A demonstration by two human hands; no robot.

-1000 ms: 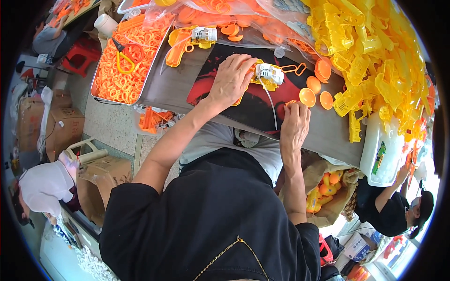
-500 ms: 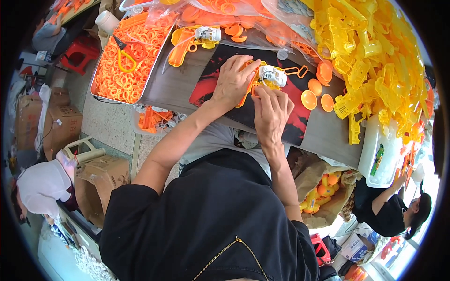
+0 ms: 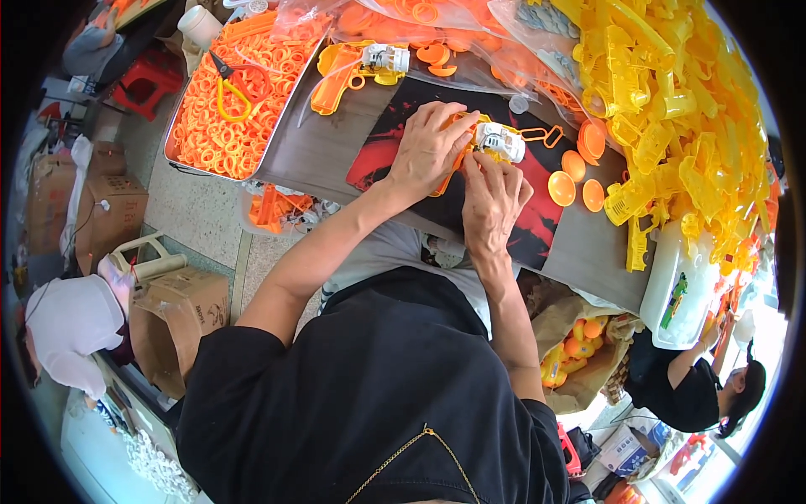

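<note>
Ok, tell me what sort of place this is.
Probably a small toy-assembly workshop, judging by the big heap of yellow plastic shells, the mass of loose orange rings and the unfinished-looking handheld toy.

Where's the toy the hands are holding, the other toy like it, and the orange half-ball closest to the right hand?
Held toy [image 3: 500, 143]: head view, on its white round part.
Other toy [image 3: 375, 58]: head view, on its white round part.
Orange half-ball [image 3: 562, 188]: head view, on its middle.
</note>
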